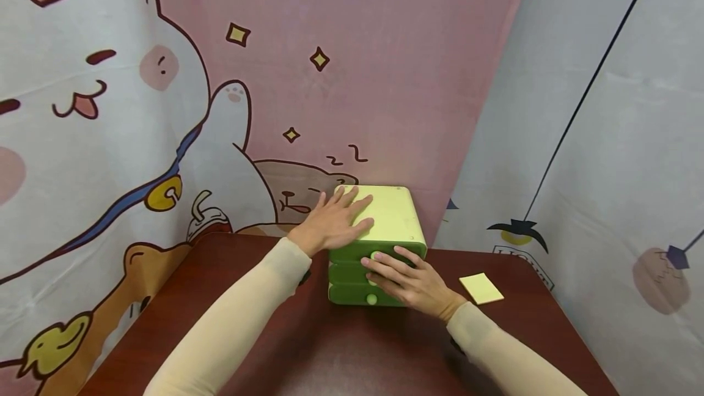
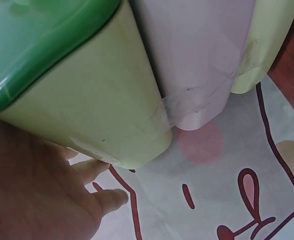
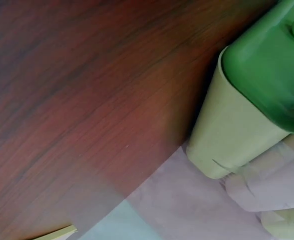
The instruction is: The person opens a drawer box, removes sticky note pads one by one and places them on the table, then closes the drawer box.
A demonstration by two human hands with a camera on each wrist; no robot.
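A small three-tier drawer box (image 1: 393, 209) with a pale top and green drawer fronts stands toward the back of the table. My left hand (image 1: 330, 223) rests on the left part of its top, fingers straight and spread; the left wrist view also shows that hand (image 2: 51, 185) against the box. In front of the drawers, my right hand (image 1: 409, 278) lies with extended fingers over the upper fronts, fingertips beside the top round knob (image 1: 376, 255). It partly covers the middle drawer. The bottom knob (image 1: 371, 299) shows. All the drawers look closed.
A pale yellow pad of sticky notes (image 1: 481, 288) lies on the dark red wooden table (image 1: 352, 359), right of the box. Behind the table hangs a cartoon-printed cloth (image 1: 396, 78), close to the back of the box. In the right wrist view, a lilac middle tier (image 3: 272, 185) shows between pale ones.
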